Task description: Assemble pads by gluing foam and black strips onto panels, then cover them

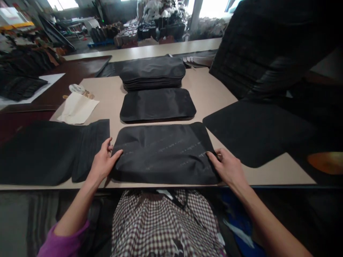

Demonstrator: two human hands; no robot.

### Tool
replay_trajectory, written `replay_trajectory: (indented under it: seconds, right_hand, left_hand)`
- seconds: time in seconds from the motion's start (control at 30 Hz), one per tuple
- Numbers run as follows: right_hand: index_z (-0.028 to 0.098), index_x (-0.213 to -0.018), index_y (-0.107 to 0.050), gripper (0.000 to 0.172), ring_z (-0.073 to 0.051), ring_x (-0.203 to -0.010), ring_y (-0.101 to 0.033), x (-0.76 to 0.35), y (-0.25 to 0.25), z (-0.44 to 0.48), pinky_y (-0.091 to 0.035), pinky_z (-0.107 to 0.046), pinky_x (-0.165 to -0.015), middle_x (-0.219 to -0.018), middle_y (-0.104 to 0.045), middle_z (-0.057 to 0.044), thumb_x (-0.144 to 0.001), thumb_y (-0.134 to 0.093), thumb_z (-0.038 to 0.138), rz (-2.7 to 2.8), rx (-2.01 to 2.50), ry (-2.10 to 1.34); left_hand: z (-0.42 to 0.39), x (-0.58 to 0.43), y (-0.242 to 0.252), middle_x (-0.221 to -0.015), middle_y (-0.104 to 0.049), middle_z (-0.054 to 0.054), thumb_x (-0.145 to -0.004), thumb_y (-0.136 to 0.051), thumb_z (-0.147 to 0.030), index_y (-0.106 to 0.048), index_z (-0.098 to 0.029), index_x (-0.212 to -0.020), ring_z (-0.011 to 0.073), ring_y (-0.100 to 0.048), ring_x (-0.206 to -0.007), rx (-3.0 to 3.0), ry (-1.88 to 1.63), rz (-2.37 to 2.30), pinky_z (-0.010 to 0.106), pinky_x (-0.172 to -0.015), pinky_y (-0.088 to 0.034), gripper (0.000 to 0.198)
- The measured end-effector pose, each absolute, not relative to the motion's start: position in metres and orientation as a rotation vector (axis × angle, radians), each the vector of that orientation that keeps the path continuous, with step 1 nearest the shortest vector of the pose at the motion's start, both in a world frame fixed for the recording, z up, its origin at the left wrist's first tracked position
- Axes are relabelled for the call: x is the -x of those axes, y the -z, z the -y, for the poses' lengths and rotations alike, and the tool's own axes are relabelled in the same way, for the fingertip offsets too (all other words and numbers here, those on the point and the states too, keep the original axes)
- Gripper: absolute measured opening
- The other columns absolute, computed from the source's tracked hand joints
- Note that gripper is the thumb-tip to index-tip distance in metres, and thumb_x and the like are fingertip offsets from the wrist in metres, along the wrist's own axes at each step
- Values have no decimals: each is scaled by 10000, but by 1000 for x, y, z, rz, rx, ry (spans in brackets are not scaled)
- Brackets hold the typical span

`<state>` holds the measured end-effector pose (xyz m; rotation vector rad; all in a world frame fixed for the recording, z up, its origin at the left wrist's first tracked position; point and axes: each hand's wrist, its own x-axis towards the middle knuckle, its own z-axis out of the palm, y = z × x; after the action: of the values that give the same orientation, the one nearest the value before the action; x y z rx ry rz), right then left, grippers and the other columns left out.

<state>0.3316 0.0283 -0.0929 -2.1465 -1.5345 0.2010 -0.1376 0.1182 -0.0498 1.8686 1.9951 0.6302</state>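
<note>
as left hand point(104, 160) and right hand point(227, 165) grasped opposite ends of printed black sheet point(163, 153), thumbs point(117, 155) on top, plain black panel point(158, 105) lay just behind, thick stack point(152, 73) beyond

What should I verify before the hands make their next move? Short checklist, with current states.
1. Left hand at the left edge of the near black piece, thumb on top: ok.
2. Right hand at its right edge, thumb on top: ok.
3. Near piece smooth: not ok, wrinkles show.
4. Near piece apart from the middle black piece: ok, tan work surface shows between.
5. Fingers hooked under both edges: cannot tell, undersides hidden.
</note>
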Motion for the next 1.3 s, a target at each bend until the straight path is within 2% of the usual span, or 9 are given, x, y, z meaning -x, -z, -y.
replay_trajectory:
  seconds: [0.1, 0.2, 0.37, 0.43, 0.77, 1.3]
  right_hand:
    - [220, -976, -608, 371, -269, -679, -621, -328, 95, -29, -365, -325, -600, -774, -670, -75, -975, -457, 559, 1605, 2212, -93]
    - [211, -1026, -609, 371, -274, -650, -607, -326, 97, -27, -359, -334, -598, -717, -648, -69, -1006, -433, 537, 1672, 2275, -3]
    - [218, -989, -594, 365, -258, -777, -625, -326, 100, -24, -381, -328, -623, -927, -681, -77, -1012, -439, 549, 1713, 2140, 116]
    - [218, -956, -584, 357, -247, -809, -622, -326, 100, -25, -383, -324, -625, -937, -669, -69, -1005, -454, 547, 1706, 2082, 113]
    - [234, -902, -560, 320, -209, -764, -597, -318, 96, -32, -362, -314, -615, -883, -642, -25, -993, -485, 531, 1624, 2034, 39]
    - [232, -916, -580, 349, -220, -762, -592, -315, 96, -33, -361, -318, -619, -895, -652, -43, -1003, -470, 551, 1610, 2058, -32]
  left_hand:
    - [-110, 143, 47, -986, -683, 20, -801, -688, -602, -426, -259, -1494, 170, -657, -722, -1835, -607, -1988, 290, -718, -504, 817]
    - [-105, 143, 50, -930, -678, -7, -830, -683, -516, -452, -275, -1477, 166, -653, -732, -1914, -608, -1985, 277, -727, -491, 728]
    - [-100, 135, 59, -1041, -694, 41, -901, -607, -432, -502, -251, -1449, 201, -657, -827, -2139, -621, -1972, 290, -755, -488, 586]
    - [-99, 134, 62, -1076, -695, 56, -910, -598, -421, -515, -237, -1439, 212, -658, -857, -2162, -632, -1975, 295, -773, -491, 566]
    - [-103, 141, 61, -974, -679, 18, -889, -632, -441, -507, -261, -1441, 185, -640, -780, -2106, -655, -2009, 270, -719, -476, 594]
    - [-102, 141, 61, -957, -677, 17, -870, -629, -456, -517, -270, -1429, 200, -651, -800, -2041, -616, -2031, 284, -734, -481, 599]
